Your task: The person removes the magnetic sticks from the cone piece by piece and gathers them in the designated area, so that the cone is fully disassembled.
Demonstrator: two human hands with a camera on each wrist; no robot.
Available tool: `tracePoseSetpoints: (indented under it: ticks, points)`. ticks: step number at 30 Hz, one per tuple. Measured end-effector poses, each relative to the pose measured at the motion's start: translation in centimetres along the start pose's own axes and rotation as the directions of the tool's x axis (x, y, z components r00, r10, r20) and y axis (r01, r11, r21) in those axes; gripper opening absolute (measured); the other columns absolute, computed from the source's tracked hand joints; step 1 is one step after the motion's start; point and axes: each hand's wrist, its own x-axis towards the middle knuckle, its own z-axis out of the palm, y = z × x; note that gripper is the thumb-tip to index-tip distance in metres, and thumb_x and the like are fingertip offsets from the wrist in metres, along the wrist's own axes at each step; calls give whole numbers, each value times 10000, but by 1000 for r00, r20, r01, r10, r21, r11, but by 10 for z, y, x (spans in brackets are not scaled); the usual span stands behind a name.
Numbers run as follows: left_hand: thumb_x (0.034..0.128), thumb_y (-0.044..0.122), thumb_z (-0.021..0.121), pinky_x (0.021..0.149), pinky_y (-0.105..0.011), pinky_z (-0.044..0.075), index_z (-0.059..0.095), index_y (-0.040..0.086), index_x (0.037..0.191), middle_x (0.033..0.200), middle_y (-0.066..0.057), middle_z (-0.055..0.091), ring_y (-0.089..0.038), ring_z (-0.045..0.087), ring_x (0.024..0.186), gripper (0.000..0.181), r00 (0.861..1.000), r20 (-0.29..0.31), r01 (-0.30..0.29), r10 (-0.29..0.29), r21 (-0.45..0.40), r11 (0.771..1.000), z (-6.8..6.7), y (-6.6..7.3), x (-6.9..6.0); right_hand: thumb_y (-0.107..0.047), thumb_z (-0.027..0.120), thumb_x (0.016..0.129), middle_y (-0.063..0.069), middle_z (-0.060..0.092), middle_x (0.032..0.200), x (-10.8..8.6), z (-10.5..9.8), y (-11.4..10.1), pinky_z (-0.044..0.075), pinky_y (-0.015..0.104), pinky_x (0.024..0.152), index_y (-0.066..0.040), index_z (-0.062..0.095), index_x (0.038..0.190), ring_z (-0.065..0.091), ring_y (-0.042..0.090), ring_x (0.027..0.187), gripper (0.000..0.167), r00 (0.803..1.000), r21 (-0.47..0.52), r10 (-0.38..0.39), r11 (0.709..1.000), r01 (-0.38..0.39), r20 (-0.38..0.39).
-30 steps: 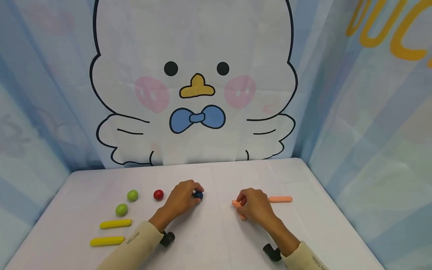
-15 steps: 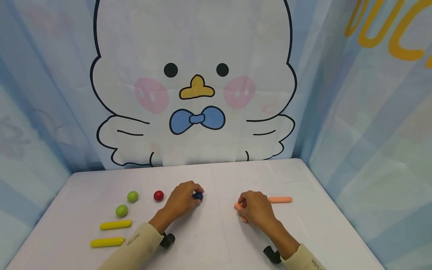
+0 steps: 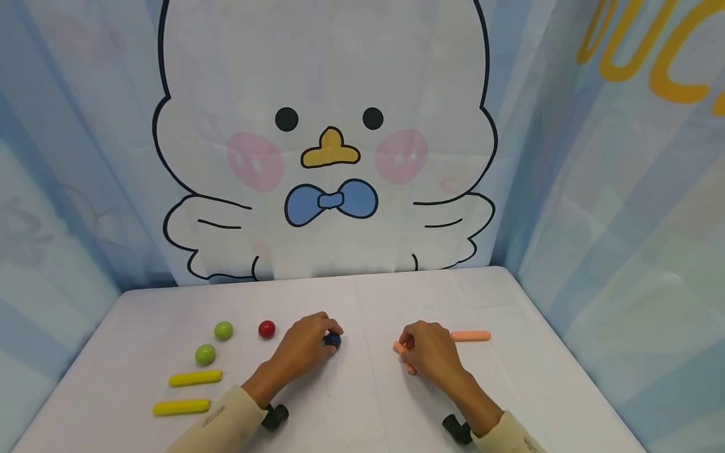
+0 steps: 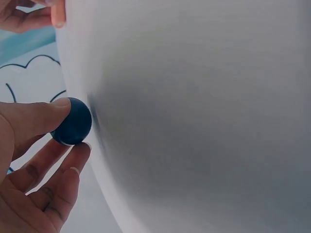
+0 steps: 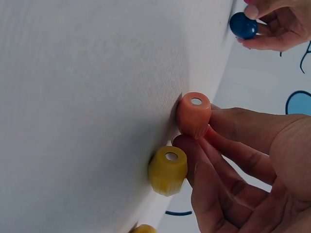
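My left hand (image 3: pixel 306 343) pinches a dark blue ball (image 4: pixel 73 121) between thumb and fingertips, just at the white tabletop. To its right, my right hand (image 3: pixel 430 349) holds an orange magnetic rod (image 5: pixel 194 114) between thumb and fingers; a silvery disc shows in the rod's end. Close under those fingers, the right wrist view shows a yellow rod (image 5: pixel 168 170) with a similar disc, and part of another yellow piece (image 5: pixel 144 229) at the bottom edge. Beyond the right hand lies a second orange rod (image 3: pixel 471 336). The two hands are apart.
Left of the left hand are a red ball (image 3: pixel 267 329), a green ball (image 3: pixel 223 330) and another green ball (image 3: pixel 205 354). Nearer lie a yellow rod (image 3: pixel 195 377) and a second yellow rod (image 3: pixel 181 407). A printed curtain (image 3: pixel 328 251) stands behind the table.
My left hand has drawn slightly toward me with the blue ball. The right hand shifted slightly back and right with the orange rod, then stayed nearly still.
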Motion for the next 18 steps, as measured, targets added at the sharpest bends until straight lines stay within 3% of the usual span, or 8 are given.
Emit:
tracePoseSetpoints:
  ticks: [7, 18]
  points:
    - [850, 124, 899, 972, -416, 612, 799, 172, 1139, 1073, 27, 717, -163, 677, 988, 310, 999, -4, 50, -50, 13, 999, -18, -7, -23, -93, 929, 786, -64, 688, 757, -1, 2, 2, 482, 292, 640, -138, 795, 872, 567, 88, 703, 166, 999, 0, -27, 1000, 27, -22]
    - [851, 89, 890, 903, -388, 625, 781, 199, 1165, 1101, 31, 700, -144, 676, 951, 351, 984, -31, 175, -174, 29, 984, -57, -33, -60, -83, 924, 788, -69, 692, 754, 0, 2, 3, 488, 297, 654, -135, 805, 880, 566, 80, 701, 159, 999, 9, -28, 1000, 28, -21]
